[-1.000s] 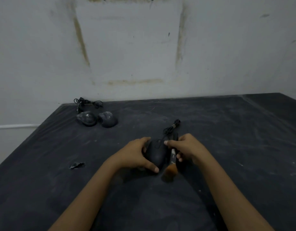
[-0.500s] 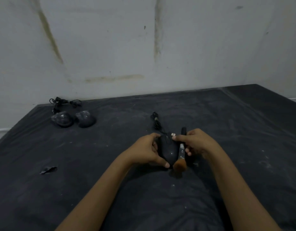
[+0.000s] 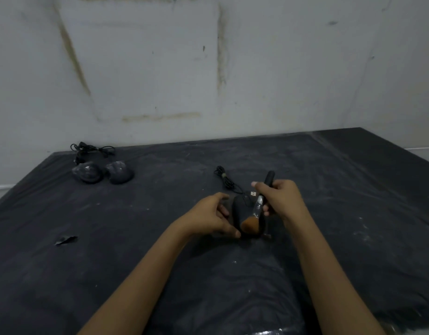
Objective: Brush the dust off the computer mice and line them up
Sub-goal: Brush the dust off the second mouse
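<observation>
Upper left, near the table's point(image 3: 353, 238) far edge, two spare mice point(image 3: 89, 172) sit side by side, open tabletop stretching to their right. Mid-frame the left hand point(image 3: 208, 220) clasps the third mouse point(image 3: 241, 210). The right hand point(image 3: 278, 199) grips one brush point(image 3: 259, 205), bristles on it.

Nothing readable is showing: the held mouse point(image 3: 241, 210), the brush point(image 3: 258, 206) and the two mice point(image 3: 87, 173) at the far left are appearing as plain dark shapes (any markings being too dim to tell).

two mice point(image 3: 103, 173) far left, scrap point(image 3: 65, 239) near left, right side open
</observation>
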